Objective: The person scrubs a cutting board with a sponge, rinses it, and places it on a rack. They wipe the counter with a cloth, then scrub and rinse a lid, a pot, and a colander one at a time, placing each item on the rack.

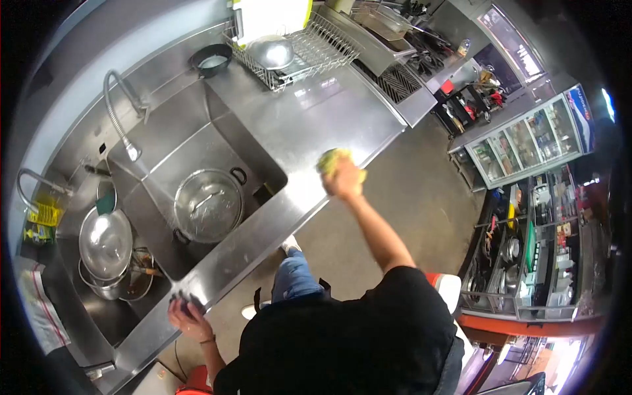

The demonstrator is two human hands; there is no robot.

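Wiping the counter (pixel 309 118) is the work in hand, and I judge it partway done; my right hand (pixel 343 179) is stretched out to the front edge of the steel, with a long run of surface beyond my fingertips not yet reached; I cannot tell wiped steel from unwiped by its shine. The fingers of that hand are closed around a yellow-green sponge (pixel 332 159), pressing it flat to the counter; the sponge bulges out past my knuckles on the far side.

My left hand (pixel 187 315) rests on the front rim near the other end, well apart from the right; its fingers (pixel 184 304) lie bent over the edge and look dark, and I cannot tell how far they are curled or whether anything is under them.

Between my two hands and further in, a pot (pixel 207 204) sits in the basin with water running into it from the tap (pixel 125 112); beyond my left fingers, lidded pots (pixel 105 243) are stacked in the next basin, so washing looks left to do; far past my right fingers a rack (pixel 322 43) already holds a bowl (pixel 270 51).
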